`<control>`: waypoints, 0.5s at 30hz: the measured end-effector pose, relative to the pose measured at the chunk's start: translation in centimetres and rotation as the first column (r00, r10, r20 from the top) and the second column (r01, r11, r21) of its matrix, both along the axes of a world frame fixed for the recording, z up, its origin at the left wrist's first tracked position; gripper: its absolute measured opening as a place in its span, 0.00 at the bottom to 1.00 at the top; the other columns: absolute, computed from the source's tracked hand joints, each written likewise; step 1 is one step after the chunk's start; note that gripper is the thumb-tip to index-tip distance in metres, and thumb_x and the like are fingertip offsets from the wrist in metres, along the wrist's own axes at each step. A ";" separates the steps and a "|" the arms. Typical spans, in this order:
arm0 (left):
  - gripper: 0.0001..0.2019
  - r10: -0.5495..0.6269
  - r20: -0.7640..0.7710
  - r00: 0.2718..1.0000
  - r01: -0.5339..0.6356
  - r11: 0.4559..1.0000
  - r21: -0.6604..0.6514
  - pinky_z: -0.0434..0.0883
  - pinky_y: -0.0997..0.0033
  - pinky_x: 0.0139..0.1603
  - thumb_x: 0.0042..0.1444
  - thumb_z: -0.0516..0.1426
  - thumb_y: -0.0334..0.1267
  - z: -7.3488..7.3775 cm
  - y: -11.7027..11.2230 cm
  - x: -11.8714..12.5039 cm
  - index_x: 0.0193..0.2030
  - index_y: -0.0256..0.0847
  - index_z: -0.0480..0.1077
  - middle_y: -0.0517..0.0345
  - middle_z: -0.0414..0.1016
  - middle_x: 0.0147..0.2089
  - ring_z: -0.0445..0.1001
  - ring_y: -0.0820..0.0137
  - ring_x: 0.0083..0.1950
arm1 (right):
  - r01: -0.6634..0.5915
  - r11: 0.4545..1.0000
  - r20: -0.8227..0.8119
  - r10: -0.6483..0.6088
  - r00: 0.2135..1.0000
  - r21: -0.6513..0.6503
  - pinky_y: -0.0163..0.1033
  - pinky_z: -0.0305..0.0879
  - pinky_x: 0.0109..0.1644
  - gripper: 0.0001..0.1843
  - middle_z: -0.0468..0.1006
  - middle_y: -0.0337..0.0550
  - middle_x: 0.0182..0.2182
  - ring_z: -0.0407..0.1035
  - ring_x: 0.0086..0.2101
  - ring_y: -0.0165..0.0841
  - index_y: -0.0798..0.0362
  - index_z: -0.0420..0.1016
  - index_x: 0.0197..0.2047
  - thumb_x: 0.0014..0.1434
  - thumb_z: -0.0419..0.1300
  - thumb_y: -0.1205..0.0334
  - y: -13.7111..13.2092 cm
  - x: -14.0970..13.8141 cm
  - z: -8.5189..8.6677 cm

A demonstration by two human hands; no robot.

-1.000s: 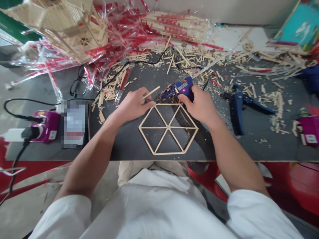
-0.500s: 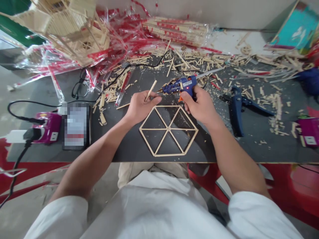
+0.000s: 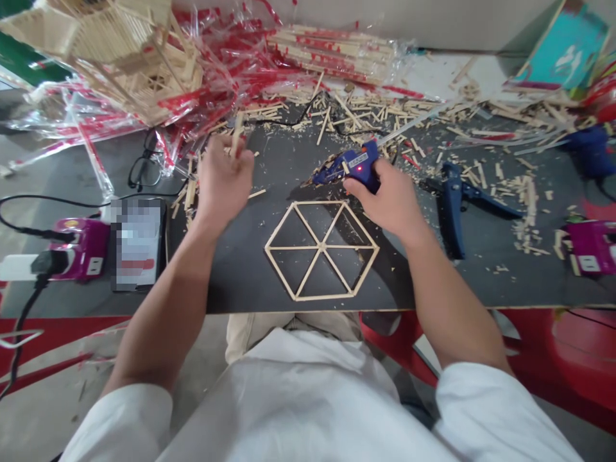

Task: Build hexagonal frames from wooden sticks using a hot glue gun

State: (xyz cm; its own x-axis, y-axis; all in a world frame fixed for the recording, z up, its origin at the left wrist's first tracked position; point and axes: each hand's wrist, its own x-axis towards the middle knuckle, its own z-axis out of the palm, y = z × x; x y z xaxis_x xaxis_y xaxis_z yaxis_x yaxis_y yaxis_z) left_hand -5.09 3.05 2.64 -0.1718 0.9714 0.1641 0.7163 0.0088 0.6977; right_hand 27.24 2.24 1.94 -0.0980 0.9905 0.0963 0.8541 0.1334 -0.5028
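Holding craft stick (image 3: pixel 235 136), glue gun (image 3: pixel 359 165) | hexagon stick frame (image 3: pixel 321 246) below hands (image 3: pixel 224 183)

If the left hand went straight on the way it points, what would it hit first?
Probably the loose wooden sticks scattered ahead of the left hand, though depth is hard to judge.
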 end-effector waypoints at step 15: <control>0.13 -0.399 -0.088 0.913 0.339 0.860 -0.381 0.62 0.65 0.34 0.53 0.72 0.53 -0.2 -2.2 3.3 0.31 0.46 0.84 0.61 0.71 0.21 0.70 0.66 0.28 | -0.034 0.999 0.041 0.036 0.999 -0.037 0.49 0.67 0.39 0.20 0.79 0.47 0.31 0.75 0.34 0.49 0.46 0.72 0.37 0.64 0.68 0.39 -0.4 -1.1 -0.2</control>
